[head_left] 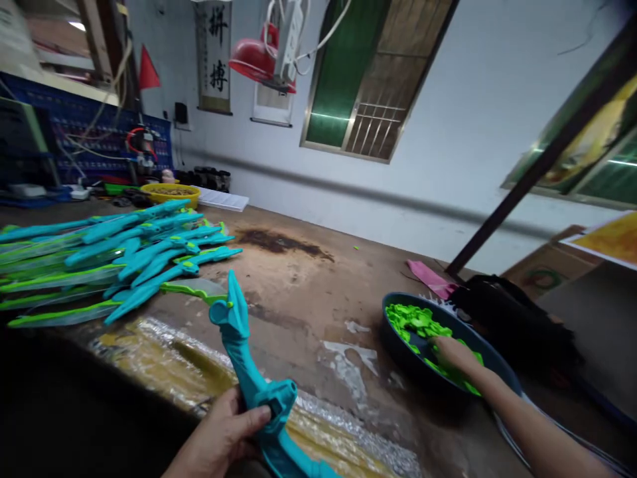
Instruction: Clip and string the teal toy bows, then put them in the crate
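My left hand (223,428) is wrapped round a turquoise plastic toy bow-like piece (243,355), its thumb pressed beside a dark square recess. The piece stands tilted over the near table edge, and a translucent blade with a green edge (192,290) joins its upper end. Over at the right, my right hand (452,355) reaches into a dark blue round basin (393,338) of small bright green plastic parts (418,320). Its fingertips are down among the parts and hidden, so I cannot tell whether they grip one.
Similar turquoise and green pieces (144,255) lie piled at the left. Behind them are a yellow bowl (172,196) and white paper (219,198). A pink cloth (432,279) and a black bag (512,325) lie beyond the basin, near a slanted dark post (527,159). A red lamp (256,58) hangs above.
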Tool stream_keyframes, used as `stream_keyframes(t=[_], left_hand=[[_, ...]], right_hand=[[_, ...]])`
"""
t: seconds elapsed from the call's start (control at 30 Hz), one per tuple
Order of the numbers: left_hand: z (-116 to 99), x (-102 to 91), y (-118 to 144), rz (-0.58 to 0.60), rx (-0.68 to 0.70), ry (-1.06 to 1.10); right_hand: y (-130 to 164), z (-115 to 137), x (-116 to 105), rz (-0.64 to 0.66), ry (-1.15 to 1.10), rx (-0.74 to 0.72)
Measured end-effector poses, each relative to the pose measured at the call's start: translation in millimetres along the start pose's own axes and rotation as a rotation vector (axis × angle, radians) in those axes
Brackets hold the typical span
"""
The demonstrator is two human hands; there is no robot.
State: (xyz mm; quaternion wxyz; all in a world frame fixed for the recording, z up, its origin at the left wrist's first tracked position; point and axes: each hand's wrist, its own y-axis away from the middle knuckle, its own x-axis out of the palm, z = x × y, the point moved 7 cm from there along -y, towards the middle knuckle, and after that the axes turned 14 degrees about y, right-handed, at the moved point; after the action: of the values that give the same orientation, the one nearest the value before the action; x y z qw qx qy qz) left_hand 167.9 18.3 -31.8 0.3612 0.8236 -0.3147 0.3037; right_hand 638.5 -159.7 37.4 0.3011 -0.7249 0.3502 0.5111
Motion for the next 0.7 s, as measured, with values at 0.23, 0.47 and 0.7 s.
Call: stream_keyframes(t=[0.23, 0.47, 0.7], left_hand=[[-7.2, 4.2, 15.0, 0.084, 0.021, 0.041], [5.8, 21.6, 22.1, 0.222, 0.045, 0.066], [9.3, 24.4, 28.7, 0.214, 0.212, -0.186]], right_hand=[[25.1, 27.0, -59.5, -0.071, -0.379, 0.075], [183.3, 181.4, -131.2, 0.244, -1.198, -0.605], [249.4, 225.8, -151.4, 0.048, -1.146, -0.767]])
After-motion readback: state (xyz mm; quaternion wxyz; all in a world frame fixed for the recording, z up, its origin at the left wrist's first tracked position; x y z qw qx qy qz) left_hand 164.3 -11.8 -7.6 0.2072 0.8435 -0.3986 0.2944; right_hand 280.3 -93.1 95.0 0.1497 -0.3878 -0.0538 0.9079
